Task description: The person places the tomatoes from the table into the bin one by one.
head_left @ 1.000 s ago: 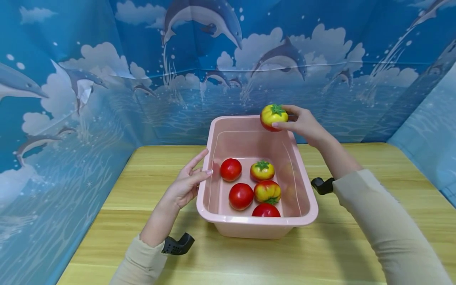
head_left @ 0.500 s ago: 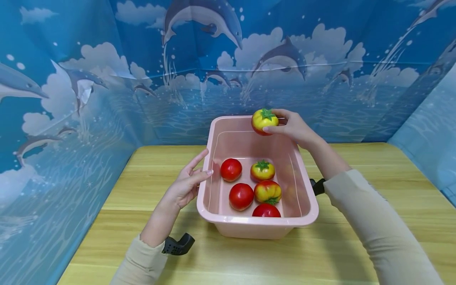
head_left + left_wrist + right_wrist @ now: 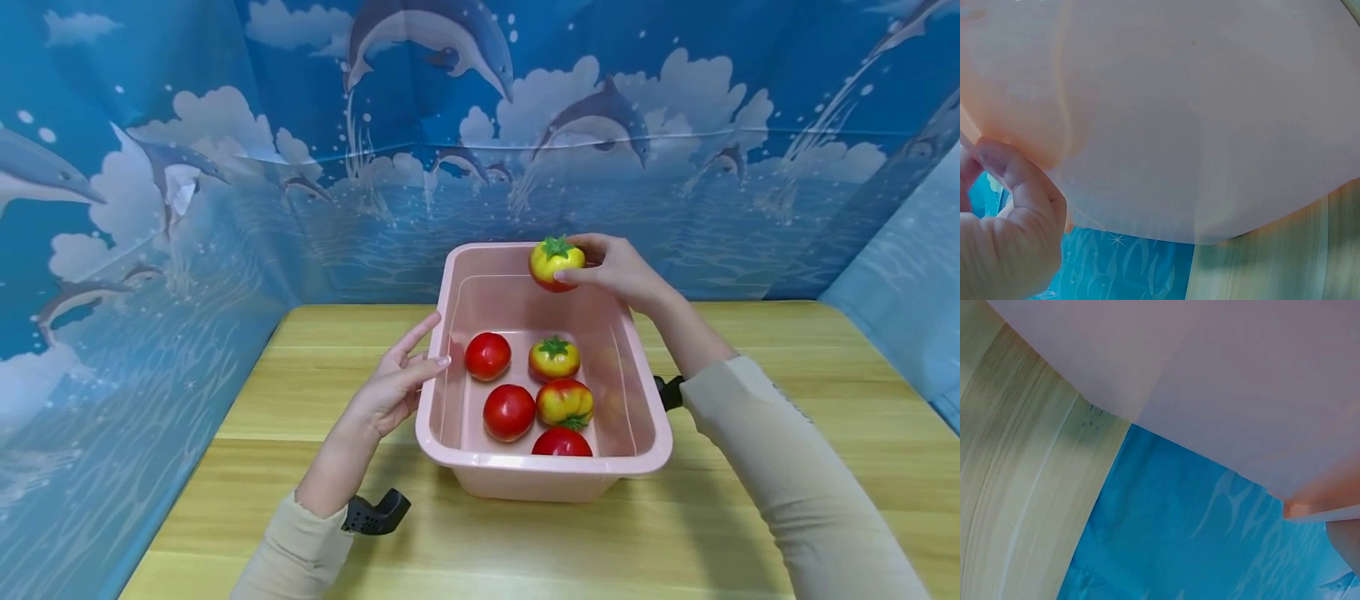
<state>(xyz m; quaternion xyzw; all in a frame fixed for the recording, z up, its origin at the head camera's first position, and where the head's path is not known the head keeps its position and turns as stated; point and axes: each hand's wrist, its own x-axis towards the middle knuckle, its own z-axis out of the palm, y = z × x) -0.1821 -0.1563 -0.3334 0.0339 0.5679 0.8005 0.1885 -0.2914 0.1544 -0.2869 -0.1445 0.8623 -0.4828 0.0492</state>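
Note:
In the head view my right hand (image 3: 618, 271) grips a yellow-and-red tomato (image 3: 553, 265) with a green leafy top, over the far right part of a pink plastic tub (image 3: 543, 463). My left hand (image 3: 393, 387) holds the tub's left rim, thumb over the edge and index finger stretched along it. On the tub's floor lie a red tomato (image 3: 487, 356), a second red tomato (image 3: 509, 412), a yellow-red tomato (image 3: 554, 360) and a tipped yellow-red tomato (image 3: 564, 403). The front wall partly hides another red tomato (image 3: 562, 442). The left wrist view shows the thumb at the rim.
The tub stands on a light wooden table (image 3: 315, 358). A blue dolphin-print curtain (image 3: 337, 242) hangs behind and along the sides. Black wrist cameras sit on the left wrist (image 3: 377, 512) and the right wrist (image 3: 670, 392).
My right hand has carried the yellow-red tomato left and slightly down, from the tub's far right corner to over its inside. The left hand stays at the rim.

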